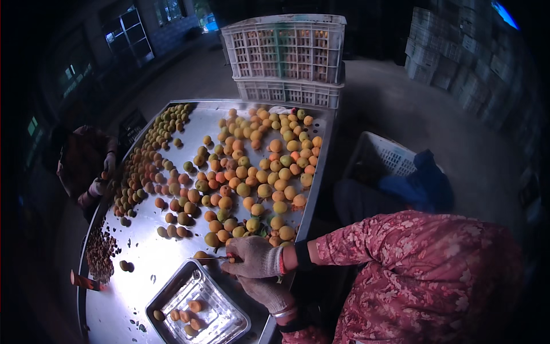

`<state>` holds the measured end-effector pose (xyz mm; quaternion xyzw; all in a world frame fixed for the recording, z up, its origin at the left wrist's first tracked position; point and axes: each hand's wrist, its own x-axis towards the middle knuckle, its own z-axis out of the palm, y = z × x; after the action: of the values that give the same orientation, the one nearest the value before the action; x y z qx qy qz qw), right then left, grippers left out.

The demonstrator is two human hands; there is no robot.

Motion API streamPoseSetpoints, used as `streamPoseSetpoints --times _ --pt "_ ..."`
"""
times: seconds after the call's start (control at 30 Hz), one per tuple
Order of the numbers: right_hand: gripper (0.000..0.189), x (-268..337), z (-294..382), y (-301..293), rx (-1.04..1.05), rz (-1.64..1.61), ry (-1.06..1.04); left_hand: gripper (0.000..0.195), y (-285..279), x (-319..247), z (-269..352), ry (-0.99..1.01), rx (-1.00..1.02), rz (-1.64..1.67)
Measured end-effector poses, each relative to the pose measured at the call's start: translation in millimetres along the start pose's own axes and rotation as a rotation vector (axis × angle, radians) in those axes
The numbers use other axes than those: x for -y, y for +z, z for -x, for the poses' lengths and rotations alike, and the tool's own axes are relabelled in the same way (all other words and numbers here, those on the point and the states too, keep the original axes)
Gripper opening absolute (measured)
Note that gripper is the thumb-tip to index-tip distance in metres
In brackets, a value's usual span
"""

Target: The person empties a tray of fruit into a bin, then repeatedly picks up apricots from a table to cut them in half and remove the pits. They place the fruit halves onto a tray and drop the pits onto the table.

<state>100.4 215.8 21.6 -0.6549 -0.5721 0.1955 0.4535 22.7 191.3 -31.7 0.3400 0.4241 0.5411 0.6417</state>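
My right hand (258, 258), in a knitted work glove, grips a small knife whose thin blade (206, 258) points left over the rim of a metal tray (234, 307). Just below it, my gloved left hand (268, 294) is close against the right one. Its fingertips are hidden, so what it holds cannot be told. Inside the tray lie several apricot pieces (194, 306), some with the cut side up. A whole apricot (201, 255) rests by the tray's far corner. Many loose apricots (264, 190), yellow to orange, spread across the metal table (150, 241) beyond my hands.
Dark apricot pits (101, 253) are heaped at the table's left edge, near an orange-red cylinder (86, 281). Across the table, a person's gloved hand (98, 187) is near the fruit. Stacked plastic crates (283, 51) stand behind the far end; another crate (389, 152) sits on the right.
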Motion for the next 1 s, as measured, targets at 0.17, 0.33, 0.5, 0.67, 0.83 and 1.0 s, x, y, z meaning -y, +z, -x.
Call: streamPoseSetpoints --times 0.17,0.33,0.5,0.67,0.83,1.0 --pt "0.025 -7.6 1.1 -0.1 -0.019 0.048 -0.013 0.044 -17.1 23.9 -2.9 0.229 0.122 -0.442" --pt "0.021 -12.5 0.6 -3.0 -0.029 0.099 -0.112 0.053 2.6 4.1 9.2 0.274 0.080 -0.816" --pt "0.017 -9.3 -3.8 0.6 -0.050 0.113 -0.260 0.058 18.0 -11.4 14.5 -0.069 0.036 0.116" --pt "0.017 0.2 -7.4 -8.9 0.010 0.216 -0.384 0.059 21.6 -16.0 13.0 -0.192 -0.016 0.311" --pt "0.017 8.7 -0.2 -5.1 0.120 0.272 -0.663 0.063 -4.4 11.8 0.4 -0.325 0.236 0.587" --pt "0.018 16.9 -8.6 9.2 0.065 -0.033 -0.415 0.068 -4.4 6.0 -0.3 0.036 0.218 -0.154"
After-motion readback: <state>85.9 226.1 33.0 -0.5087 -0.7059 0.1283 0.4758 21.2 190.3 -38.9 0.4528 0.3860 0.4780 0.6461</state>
